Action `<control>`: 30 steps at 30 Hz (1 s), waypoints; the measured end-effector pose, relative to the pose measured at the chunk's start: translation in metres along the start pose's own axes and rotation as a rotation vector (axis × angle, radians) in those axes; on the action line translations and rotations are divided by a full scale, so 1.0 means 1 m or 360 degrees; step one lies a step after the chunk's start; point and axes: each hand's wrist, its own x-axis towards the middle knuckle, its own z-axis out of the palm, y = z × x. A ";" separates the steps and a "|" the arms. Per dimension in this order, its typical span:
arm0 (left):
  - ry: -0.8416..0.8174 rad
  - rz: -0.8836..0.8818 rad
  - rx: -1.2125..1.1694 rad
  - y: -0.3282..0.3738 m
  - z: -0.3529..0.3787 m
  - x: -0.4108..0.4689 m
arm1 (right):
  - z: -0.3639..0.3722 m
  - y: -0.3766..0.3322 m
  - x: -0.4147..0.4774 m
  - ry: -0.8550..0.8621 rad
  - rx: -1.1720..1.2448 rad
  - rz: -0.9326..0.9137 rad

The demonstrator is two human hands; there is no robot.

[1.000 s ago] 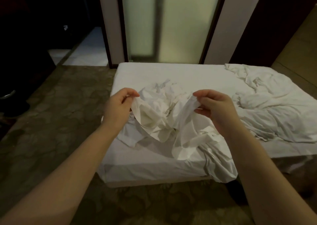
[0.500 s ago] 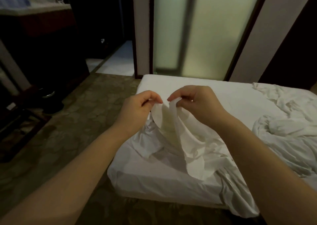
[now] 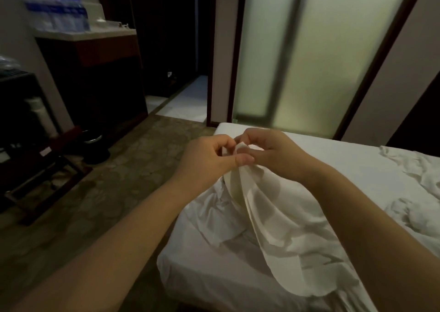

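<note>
Head view | change: left hand (image 3: 207,159) and right hand (image 3: 273,154), apart a second ago, now meet | both pinch the white cloth (image 3: 273,211) | cloth drapes toward 5 o'clock onto bed (image 3: 333,159) | likely corners matched, fold starting

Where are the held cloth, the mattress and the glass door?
white cloth (image 3: 285,228), head view, hanging fold.
mattress (image 3: 357,159), head view, bare top.
frosted glass door (image 3: 333,50), head view, right pane.
</note>
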 end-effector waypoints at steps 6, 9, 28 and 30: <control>-0.0117 -0.0014 0.0101 -0.013 0.008 0.027 | -0.009 0.037 0.023 -0.0255 0.0572 0.0065; -0.0144 -0.0107 0.0276 -0.020 0.017 0.046 | -0.015 0.065 0.041 -0.0290 0.0616 0.0060; 0.0649 -0.0553 0.0368 -0.003 0.072 0.079 | -0.029 0.124 0.091 -0.0593 0.0680 -0.0507; 0.0688 -0.0545 0.0424 0.000 0.071 0.079 | -0.031 0.124 0.092 -0.0581 0.0769 -0.0504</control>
